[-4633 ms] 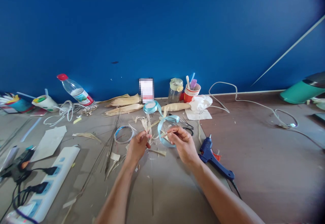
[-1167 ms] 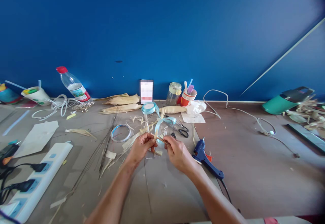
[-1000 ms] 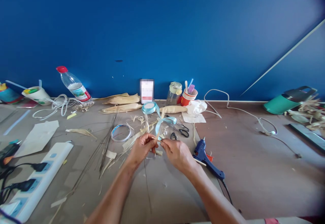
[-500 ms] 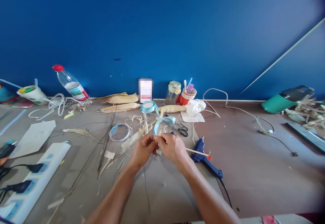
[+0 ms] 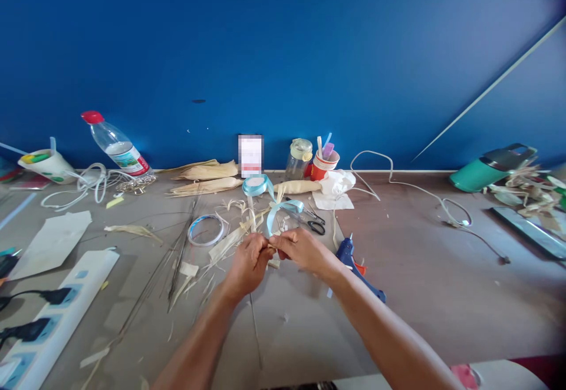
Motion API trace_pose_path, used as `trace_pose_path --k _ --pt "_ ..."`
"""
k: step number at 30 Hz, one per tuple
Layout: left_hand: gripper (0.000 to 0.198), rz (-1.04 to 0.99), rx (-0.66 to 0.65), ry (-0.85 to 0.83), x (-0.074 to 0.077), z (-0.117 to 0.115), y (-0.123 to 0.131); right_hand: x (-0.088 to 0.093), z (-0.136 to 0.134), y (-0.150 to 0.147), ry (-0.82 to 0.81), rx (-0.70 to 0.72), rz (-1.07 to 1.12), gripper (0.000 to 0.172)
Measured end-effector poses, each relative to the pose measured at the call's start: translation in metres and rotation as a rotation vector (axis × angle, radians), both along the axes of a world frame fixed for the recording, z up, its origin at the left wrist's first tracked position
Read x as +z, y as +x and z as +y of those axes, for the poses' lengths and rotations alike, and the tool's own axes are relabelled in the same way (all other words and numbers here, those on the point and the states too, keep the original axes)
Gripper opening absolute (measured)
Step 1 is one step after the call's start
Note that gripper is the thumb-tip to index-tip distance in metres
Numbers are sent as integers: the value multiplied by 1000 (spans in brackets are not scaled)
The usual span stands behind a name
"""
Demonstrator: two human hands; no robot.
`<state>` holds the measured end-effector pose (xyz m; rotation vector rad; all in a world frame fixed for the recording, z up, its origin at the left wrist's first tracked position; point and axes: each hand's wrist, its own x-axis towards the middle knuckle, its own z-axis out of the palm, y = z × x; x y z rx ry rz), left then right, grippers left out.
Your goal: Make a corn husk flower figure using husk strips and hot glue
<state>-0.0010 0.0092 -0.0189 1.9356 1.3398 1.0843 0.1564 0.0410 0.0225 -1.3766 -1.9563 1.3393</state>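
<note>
My left hand [image 5: 251, 265] and my right hand [image 5: 305, 249] meet over the middle of the table. The thumbs and fingertips of both pinch together at one spot, on something small that the fingers mostly hide; a pale bit shows between them. Just beyond the fingertips a light blue ribbon [image 5: 271, 220] hangs down from its roll [image 5: 255, 184]. I cannot tell whether its end is in the fingers. From below my left hand a thin wire [image 5: 255, 328] runs toward the front. Dry husk strips [image 5: 230, 243] lie left of the hands.
A blue glue gun [image 5: 347, 251] lies partly behind my right forearm. Scissors [image 5: 316, 226], a tape roll [image 5: 206, 230] and several wires [image 5: 179, 260] lie around. Behind stand a jar [image 5: 299, 159], paper cups [image 5: 325, 163] and a bottle [image 5: 121, 148]. A power strip [image 5: 66, 304] is at left.
My right hand has turned, its fingers stretching flatter toward the left, and the right forearm has swung outward over the glue gun. The left hand stays nearly in place. The view has shifted slightly.
</note>
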Motion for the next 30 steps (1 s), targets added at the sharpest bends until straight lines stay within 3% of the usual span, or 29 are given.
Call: trace_pose_path --k 4,7,10,12,14,17,19,22,26,30 --pt "19 36 -11 128 -7 2 -3 11 -3 10 -136 6 35 46" --pt "18 22 54 117 -14 8 -10 48 -8 34 -202 -9 181 51" --pt "18 -188 232 -78 -16 14 -13 89 -11 63 -4 -83 223 53" --pt "19 -402 270 -178 -14 16 -11 100 -12 72 51 -144 192 52" --pt "21 -514 218 -253 -11 16 -6 90 -12 67 -33 -165 253 51" --pt "22 -590 145 -340 -8 13 -1 52 -8 44 -229 -113 315 45" --pt "23 -706 92 -409 -7 11 0 25 -5 27 -272 -138 363 35" --pt "24 -940 -101 -589 -5 7 1 0 2 10 -362 -192 539 25" --pt "27 -1134 -357 -789 -6 3 3 -6 13 0 -506 -149 683 33" --pt "28 -1215 -458 -893 -9 2 2 -2 18 -6 -592 2 691 29"
